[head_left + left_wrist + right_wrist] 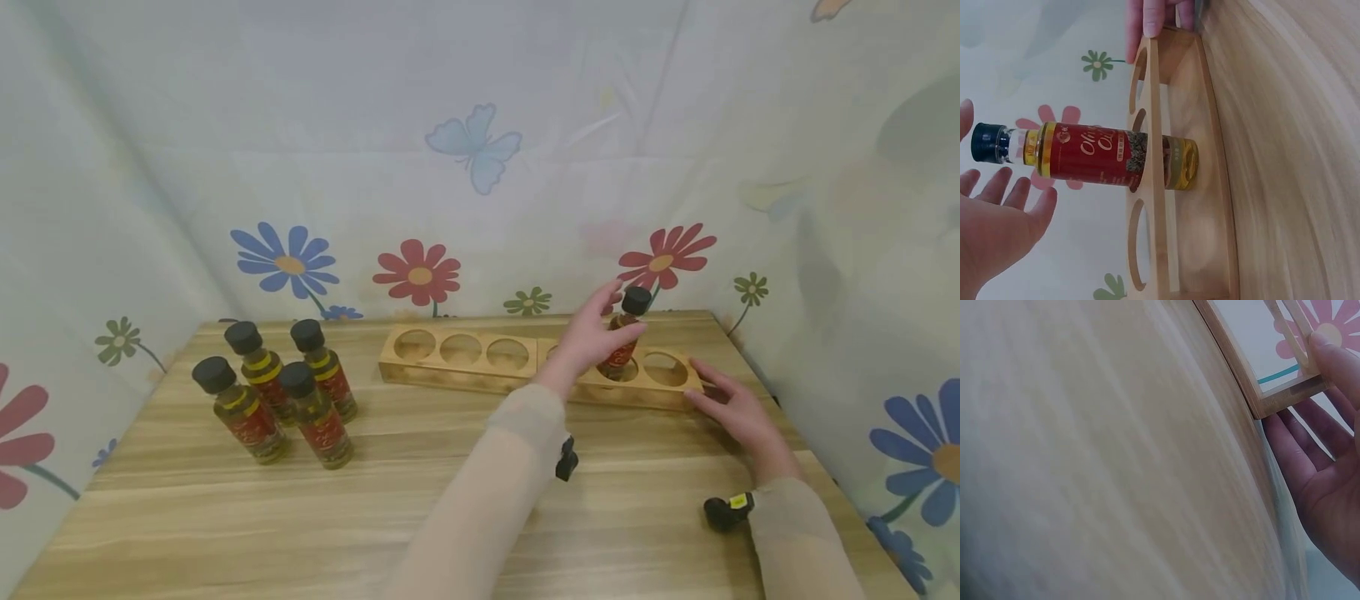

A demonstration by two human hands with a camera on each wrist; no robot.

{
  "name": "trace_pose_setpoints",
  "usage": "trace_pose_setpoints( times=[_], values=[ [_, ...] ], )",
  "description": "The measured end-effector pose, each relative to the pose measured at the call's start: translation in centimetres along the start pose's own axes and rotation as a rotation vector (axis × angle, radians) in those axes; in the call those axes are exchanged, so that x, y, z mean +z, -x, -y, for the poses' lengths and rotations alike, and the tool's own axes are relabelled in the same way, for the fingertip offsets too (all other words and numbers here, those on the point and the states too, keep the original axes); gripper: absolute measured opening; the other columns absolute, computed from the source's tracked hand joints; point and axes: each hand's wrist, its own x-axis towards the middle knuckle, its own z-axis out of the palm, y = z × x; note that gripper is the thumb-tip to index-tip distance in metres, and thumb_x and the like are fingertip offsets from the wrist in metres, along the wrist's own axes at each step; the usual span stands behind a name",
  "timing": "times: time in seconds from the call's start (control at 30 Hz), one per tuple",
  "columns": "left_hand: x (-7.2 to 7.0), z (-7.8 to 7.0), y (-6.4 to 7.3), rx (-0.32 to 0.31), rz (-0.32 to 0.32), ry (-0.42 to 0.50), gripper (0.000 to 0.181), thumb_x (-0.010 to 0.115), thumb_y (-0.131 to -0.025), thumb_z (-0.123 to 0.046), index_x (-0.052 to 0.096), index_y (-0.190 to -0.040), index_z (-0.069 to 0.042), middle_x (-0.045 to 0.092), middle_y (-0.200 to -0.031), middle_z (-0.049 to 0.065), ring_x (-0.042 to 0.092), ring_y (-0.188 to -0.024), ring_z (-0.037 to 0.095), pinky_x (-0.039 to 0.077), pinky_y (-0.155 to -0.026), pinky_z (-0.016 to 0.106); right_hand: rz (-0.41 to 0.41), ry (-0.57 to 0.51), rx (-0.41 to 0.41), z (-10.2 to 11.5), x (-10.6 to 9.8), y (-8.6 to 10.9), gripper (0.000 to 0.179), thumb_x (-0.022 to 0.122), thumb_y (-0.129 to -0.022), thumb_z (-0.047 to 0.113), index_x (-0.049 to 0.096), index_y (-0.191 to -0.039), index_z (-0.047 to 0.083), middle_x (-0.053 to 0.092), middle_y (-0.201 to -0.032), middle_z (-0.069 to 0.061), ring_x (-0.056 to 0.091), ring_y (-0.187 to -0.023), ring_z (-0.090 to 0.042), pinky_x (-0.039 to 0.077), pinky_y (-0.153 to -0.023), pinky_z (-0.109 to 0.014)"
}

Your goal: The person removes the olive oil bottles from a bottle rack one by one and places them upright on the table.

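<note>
An olive oil bottle (1094,153) with a black cap and red label stands in a round hole of the wooden bottle rack (484,353). Its lower end shows below the rack's top board, close over the base. Beside the bottle's neck and cap is my left hand (588,337), fingers spread and slightly bent, with a gap to the glass in the left wrist view. My right hand (742,412) holds the rack's right end, the thumb (1335,359) on its upper edge and the fingers against the end and behind it.
Several more olive oil bottles (251,421) with black caps stand upright in a group on the left of the wood-grain table (300,533). Other round holes of the rack hold nothing. A flower-printed curtain (360,192) hangs behind the table and along its sides.
</note>
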Motion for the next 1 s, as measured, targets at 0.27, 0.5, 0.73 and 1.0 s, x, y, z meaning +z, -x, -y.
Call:
trace_pose_setpoints(
  times=[0.27, 0.5, 0.73, 1.0],
  values=[
    [0.8, 0.9, 0.1, 0.030, 0.033, 0.008, 0.086, 0.073, -0.092, -0.028, 0.021, -0.159, -0.025, 0.040, -0.154, 0.002, 0.037, -0.141, 0.017, 0.034, -0.112, 0.039, 0.006, -0.004, 0.017, -0.1, -0.1, 0.0, 0.076, 0.063, -0.097, 0.042, 0.026, -0.157, 0.011, 0.026, -0.155, -0.029, 0.042, -0.129, -0.051, 0.032, -0.106, -0.063],
    [1.0, 1.3, 0.3, 0.038, 0.036, 0.043, 0.083, 0.072, -0.093, -0.021, 0.022, -0.159, -0.025, 0.045, -0.151, 0.006, 0.041, -0.137, 0.018, 0.041, -0.106, 0.035, 0.015, -0.024, 0.030, 0.1, -0.1, -0.1, 0.078, 0.064, -0.096, 0.042, 0.026, -0.157, 0.010, 0.026, -0.155, -0.030, 0.040, -0.131, -0.051, 0.032, -0.106, -0.063],
    [0.9, 1.5, 0.3, 0.086, 0.006, 0.003, 0.071, 0.071, -0.093, -0.013, 0.037, -0.154, -0.021, 0.055, -0.139, 0.008, 0.049, -0.130, 0.019, 0.044, -0.103, 0.034, 0.018, -0.026, 0.033, 0.1, -0.1, -0.1, 0.077, 0.064, -0.097, 0.040, 0.025, -0.157, 0.010, 0.026, -0.155, -0.029, 0.041, -0.130, -0.050, 0.032, -0.106, -0.062],
    [1.3, 1.6, 0.7, 0.114, -0.049, 0.044, 0.047, 0.075, -0.089, -0.008, 0.064, -0.133, -0.017, 0.066, -0.117, 0.001, 0.059, -0.104, 0.009, 0.052, -0.083, 0.026, 0.016, -0.015, 0.014, 0.2, -0.1, 0.0, 0.075, 0.062, -0.098, 0.039, 0.025, -0.156, 0.008, 0.028, -0.155, -0.030, 0.044, -0.128, -0.048, 0.034, -0.105, -0.061]
  ],
)
